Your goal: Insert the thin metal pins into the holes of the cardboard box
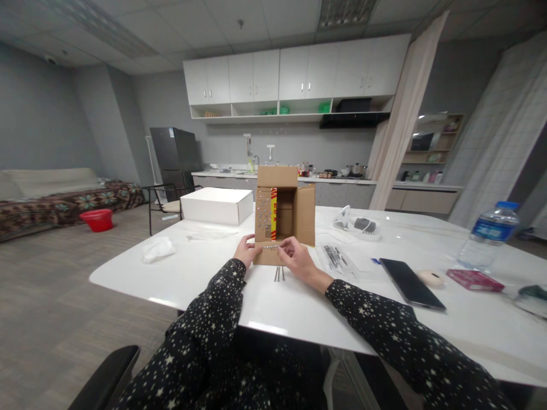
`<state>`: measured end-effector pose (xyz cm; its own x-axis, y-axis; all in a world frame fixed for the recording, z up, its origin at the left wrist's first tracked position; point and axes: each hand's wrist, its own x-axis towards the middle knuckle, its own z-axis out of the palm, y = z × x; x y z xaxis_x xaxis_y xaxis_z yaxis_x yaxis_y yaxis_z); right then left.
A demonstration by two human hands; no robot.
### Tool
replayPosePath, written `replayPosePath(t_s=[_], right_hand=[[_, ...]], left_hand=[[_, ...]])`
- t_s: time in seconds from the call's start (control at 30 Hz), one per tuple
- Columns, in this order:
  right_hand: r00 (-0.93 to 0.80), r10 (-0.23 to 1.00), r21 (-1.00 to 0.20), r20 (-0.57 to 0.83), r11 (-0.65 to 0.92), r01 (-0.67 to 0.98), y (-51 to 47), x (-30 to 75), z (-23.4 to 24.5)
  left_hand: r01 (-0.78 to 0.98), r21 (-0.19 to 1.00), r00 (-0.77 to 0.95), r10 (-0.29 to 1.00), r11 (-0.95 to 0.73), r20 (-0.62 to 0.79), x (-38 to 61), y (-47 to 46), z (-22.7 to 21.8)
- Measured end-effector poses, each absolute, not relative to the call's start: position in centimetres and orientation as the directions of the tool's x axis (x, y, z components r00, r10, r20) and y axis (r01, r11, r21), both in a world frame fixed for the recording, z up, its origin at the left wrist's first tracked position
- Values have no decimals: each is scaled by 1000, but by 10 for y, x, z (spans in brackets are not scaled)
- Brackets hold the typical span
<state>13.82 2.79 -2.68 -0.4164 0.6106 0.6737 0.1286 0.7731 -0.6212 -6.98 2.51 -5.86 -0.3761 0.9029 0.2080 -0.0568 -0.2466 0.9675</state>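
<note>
Cardboard box (284, 213): on tabletop (205, 279), open-fronted. Left hand (247, 250), right hand (298, 259): both pinched narrow on its front flap (267, 254). Nails (278, 274): loose, just before box. Risk: hard push could buckle flap, tip box.

The box (277, 176) is made of brown cardboard, matt and slightly rough. The table (205, 273) is finished in smooth, glossy white. The thin pins (279, 274) are shiny metal, the bottle (487, 236) is clear plastic, and the phone (411, 283) is faced in glossy black.

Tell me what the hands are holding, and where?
The left hand and right hand pinch the cardboard box by its bottom flap, one at each end.
</note>
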Motion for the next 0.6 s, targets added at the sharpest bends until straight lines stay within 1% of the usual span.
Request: replayPosePath(t_s=[0.17, 0.37, 0.43, 0.6], right_hand=[[-504, 554, -545, 662, 818, 184, 19, 145, -26], [-564, 507, -513, 652, 843, 164, 12, 156, -24], [-566, 495, -475, 659, 858, 196, 11, 158, -23], [-580, 479, -340, 659, 878, 338, 10, 162, -18]], left_hand=[[-43, 967, -374, 902, -249, 216, -73, 29, -63], [-21, 969, -370, 902, -248, 223, -78, 31, -66], [-21, 970, -370, 903, -243, 218, -79, 32, -67], [-21, 970, -369, 904, -243, 218, -80, 32, -68]])
